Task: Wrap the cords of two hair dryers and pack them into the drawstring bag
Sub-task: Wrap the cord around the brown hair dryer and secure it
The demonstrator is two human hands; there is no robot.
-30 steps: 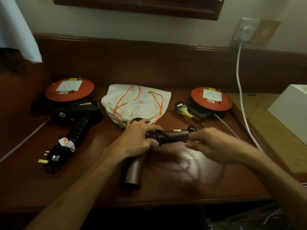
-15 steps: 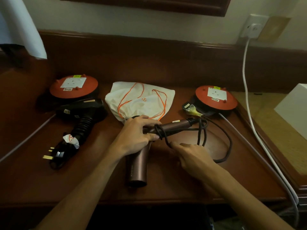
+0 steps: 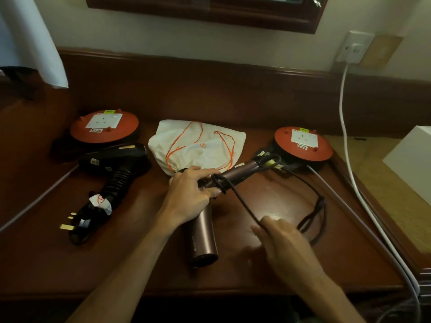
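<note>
**Cord half wound on the second dryer**

Dark polished wood runs the width of this desk (image 3: 268,264), backed by a wooden upstand and a pale wall with a socket. On it, the left hand (image 3: 189,194) is curled round the bronze-brown metallic hair dryer (image 3: 203,238) at the bend where barrel meets handle, barrel pointing toward the camera, handle slanting away to the right. One or two turns of its dark cord (image 3: 245,206) sit on the handle just beside the thumb. From there the cord runs to the right hand (image 3: 277,236), which is blurred; the cord passes at its fingers, so it seems to be pinched there, though I cannot tell how firmly. Beyond, the slack lies in a loose loop on the wood.

Left of this lies the black hair dryer with a ribbed handle (image 3: 116,166), its cord bundled at the plug, apparently finished. The white cloth drawstring bag with orange strings (image 3: 198,145) lies flat behind the left hand, mouth gathered. Two round orange extension reels (image 3: 105,127) flank it.

The risks, as I judge them: the slack loop could kink or knot as it is drawn in; turns wound loosely may slide off the smooth handle; and the trailing plug end, near the right reel, could snag there.
</note>
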